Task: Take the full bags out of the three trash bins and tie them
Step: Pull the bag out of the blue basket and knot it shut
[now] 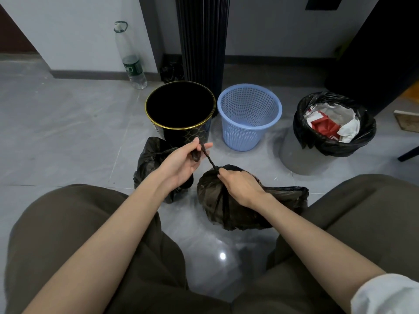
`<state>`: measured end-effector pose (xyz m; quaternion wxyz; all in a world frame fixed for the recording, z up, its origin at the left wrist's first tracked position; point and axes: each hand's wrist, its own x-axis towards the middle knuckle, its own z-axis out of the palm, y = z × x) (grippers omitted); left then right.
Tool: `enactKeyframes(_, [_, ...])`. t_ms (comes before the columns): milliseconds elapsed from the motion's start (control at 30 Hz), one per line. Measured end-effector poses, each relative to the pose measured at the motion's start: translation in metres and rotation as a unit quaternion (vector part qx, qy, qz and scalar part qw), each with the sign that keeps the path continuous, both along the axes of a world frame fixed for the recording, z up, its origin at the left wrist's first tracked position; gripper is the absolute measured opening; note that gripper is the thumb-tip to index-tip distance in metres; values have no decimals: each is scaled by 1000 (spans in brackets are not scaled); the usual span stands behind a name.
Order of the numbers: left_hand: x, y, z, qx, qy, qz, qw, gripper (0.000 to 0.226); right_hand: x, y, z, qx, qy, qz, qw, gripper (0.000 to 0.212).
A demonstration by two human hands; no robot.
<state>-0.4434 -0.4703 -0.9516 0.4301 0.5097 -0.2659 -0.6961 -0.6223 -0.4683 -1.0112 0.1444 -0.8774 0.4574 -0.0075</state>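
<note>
Head: bag neck (210, 161) taut between left fingers (206, 145), right fingers (223, 172).

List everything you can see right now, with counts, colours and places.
Solid bin: one, black, gold rim, centre.
Mesh bin: one, blue, unlined, right of it.
Lined bin: one, grey, far right; black liner holds red and white paper.
Near bag: one, black, floor, neck twisted.
Far bag: one, black, floor, left of it.
Bottle: one, clear, left wall.
Column: one, black, behind bins.
Left hand: grips neck's end.
Right hand: pinches neck's base.
</note>
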Motion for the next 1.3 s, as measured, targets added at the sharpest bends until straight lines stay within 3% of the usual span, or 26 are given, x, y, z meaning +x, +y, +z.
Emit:
enactKeyframes(133, [-3, 2, -10, 15, 46, 103, 994, 29, 3, 4, -3, 28, -6, 23, 999, 21])
enactKeyframes(233, [-4, 6, -20, 14, 5, 114, 993, 27, 4, 5, -7, 41, 13, 36, 998, 24])
enactKeyframes(367, [-11, 15, -32, -20, -153, 53, 987, 24, 4, 10, -13, 53, 42, 50, 996, 27])
enactKeyframes(467, [-19, 22, -41, -45, -299, -28, 953, 27, 3, 15, -19, 84, 68, 59, 992, 30])
enactKeyframes(567, [-24, 27, -49, -63, -444, -151, 881, 46, -3, 17, -28, 113, 62, 40, 991, 30])
enactKeyframes(700, [-26, 36, -57, -108, -549, -276, 781, 46, -15, 14, -33, 149, 64, 27, 986, 44])
enactKeyframes(800, [-21, 40, -62, -171, -701, -324, 611, 30, -22, 15, -35, 156, 65, -11, 985, 59])
enactKeyframes(867, [-16, 40, -60, -160, -767, -329, 527, 26, -27, 14, -35, 142, 102, -37, 984, 59])
enactKeyframes(933, [-11, 39, -61, -138, -795, -342, 482, 26, -33, 13, -34, 109, 150, -53, 981, 51])
enactKeyframes(1000, [-7, 39, -64, -129, -803, -352, 463, 25, -39, 10, -29, 79, 185, -71, 977, 42])
enactKeyframes(1067, [-3, 38, -67, -119, -791, -356, 484, 24, -44, 8, -23, 66, 198, -102, 973, 33])
enactKeyframes(1167, [0, 31, -65, -79, -712, -353, 602, 34, -50, 1, -10, 85, 187, -155, 966, 30])
enactKeyframes(1300, [-6, 28, -61, -45, -603, -366, 708, 83, -50, -13, 8, 195, 71, -220, 953, 28])
